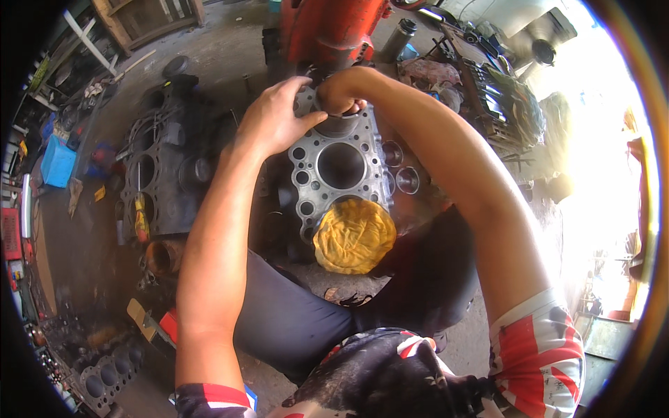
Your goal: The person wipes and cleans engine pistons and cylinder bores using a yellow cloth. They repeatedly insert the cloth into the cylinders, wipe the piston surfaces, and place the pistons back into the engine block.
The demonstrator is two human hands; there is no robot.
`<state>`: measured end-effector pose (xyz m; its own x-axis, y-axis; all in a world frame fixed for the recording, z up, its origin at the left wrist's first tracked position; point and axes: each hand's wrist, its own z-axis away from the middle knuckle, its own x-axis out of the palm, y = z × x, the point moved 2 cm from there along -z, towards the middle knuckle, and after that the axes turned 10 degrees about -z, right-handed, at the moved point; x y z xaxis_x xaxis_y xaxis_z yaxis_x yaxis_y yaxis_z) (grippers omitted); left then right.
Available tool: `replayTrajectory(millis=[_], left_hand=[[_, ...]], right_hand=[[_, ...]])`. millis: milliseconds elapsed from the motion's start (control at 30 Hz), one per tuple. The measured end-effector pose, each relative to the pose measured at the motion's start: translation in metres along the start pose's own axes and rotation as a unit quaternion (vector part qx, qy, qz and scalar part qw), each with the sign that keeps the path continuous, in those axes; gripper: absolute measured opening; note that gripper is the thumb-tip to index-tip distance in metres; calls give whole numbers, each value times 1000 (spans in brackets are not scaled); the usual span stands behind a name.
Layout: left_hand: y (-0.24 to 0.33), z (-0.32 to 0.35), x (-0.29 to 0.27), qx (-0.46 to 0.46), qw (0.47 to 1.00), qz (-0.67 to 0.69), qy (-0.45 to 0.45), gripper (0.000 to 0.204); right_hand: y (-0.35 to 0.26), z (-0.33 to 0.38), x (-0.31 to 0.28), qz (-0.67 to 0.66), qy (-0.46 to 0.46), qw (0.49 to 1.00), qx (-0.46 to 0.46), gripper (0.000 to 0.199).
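Observation:
A grey metal engine block [320,191] stands between my knees, its flat top face pierced by a wide bore and several smaller holes. Toward its far end a cylinder liner [338,126] sticks up above the face. My right hand [341,92] is curled into a fist over the liner's top; whatever its fingers hold is hidden. On the left side of the liner is my left hand [275,117], its thumb stretched toward the rim and apart from the fingers. A crumpled yellow cloth [354,237] covers the near end of the block.
Beyond the block rises a red machine part [326,31]. Another dark engine block [164,167] lies left, with a yellow-handled screwdriver [141,219]. Round metal parts [407,180] sit at right. A tool tray [488,97] and a flask [399,40] stand farther back.

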<state>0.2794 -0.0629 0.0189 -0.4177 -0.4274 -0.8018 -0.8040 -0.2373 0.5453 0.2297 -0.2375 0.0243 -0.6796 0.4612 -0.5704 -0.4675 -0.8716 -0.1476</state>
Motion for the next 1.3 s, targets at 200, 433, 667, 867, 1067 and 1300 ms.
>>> replayTrajectory(millis=[200, 433, 667, 867, 1067, 1300], left_hand=[[2, -5, 21, 28, 999, -26, 23, 84], [1, -6, 64, 45, 999, -8, 6, 105], [-9, -10, 87, 42, 999, -24, 7, 105], [-14, -13, 94, 85, 994, -64, -8, 106], [-18, -6, 102, 106, 990, -98, -11, 113], [-10, 1, 109, 90, 989, -113, 13, 118]], right_hand=[[-1, -5, 7, -18, 11, 1000, -15, 18], [4, -16, 28, -33, 11, 998, -45, 16], [11, -36, 42, -57, 14, 997, -51, 15], [10, -52, 51, -76, 15, 995, -57, 14], [11, -63, 60, -87, 15, 995, -56, 13], [15, -77, 65, -94, 8, 994, -53, 12]])
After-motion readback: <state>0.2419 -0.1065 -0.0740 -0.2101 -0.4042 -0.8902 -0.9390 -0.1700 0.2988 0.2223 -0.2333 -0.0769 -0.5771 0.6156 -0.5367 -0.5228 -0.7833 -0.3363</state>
